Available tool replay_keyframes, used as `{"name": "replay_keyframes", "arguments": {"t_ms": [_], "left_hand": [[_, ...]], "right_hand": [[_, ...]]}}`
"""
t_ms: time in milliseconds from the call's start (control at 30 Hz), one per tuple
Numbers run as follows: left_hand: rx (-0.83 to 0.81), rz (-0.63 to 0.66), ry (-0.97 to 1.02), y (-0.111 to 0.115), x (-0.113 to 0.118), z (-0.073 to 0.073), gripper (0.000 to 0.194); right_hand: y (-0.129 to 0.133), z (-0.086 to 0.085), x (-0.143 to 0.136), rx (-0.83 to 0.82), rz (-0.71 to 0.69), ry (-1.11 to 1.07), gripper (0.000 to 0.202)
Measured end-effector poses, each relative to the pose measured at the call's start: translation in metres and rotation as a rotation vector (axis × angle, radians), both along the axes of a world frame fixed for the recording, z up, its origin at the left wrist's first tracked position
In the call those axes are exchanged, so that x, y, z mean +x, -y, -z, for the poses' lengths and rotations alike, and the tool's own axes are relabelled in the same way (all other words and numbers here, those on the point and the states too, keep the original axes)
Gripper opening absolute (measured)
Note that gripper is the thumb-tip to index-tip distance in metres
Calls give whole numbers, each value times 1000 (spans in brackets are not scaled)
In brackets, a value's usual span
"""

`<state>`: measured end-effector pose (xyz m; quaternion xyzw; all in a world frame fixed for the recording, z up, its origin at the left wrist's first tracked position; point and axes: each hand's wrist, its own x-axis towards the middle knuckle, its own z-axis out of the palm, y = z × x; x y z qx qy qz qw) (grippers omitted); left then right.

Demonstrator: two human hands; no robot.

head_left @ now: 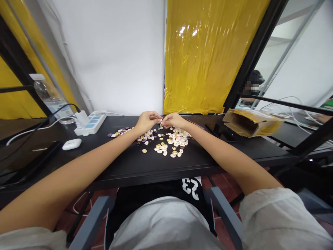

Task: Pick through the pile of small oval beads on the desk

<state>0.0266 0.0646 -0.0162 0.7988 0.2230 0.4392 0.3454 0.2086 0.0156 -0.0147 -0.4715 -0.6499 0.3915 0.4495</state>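
Note:
A small white button-like piece with dark holes is pinched between the fingertips of both hands over the far part of the desk. My left hand grips it from the left, fingers closed. From the other side my right hand pinches it too; how the grip is shared is too small to tell. Below the hands lies a spread of small oval button-like pieces, mostly cream and white. Purple, yellow and white ones lie around my left wrist. A single yellowish piece sits apart near the front.
On the left of the black desk are a white earbud case, a power strip with cables and a water bottle. An open cardboard box and a dark phone-like slab lie right. Beyond the frame is another person.

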Motion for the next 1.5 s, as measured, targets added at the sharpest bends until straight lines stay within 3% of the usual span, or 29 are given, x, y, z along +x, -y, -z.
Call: {"name": "replay_keyframes", "arguments": {"t_ms": [733, 1133, 1500], "left_hand": [[60, -24, -57, 5, -1, -1, 15], [392, 18, -219, 11, -3, -1, 29], [419, -4, -169, 15, -4, -4, 20]], "right_hand": [[0, 1, 0, -27, 0, -83, 7], [1, -1, -5, 0, 67, -177, 15], [-3, 2, -3, 104, 49, -203, 36]]}}
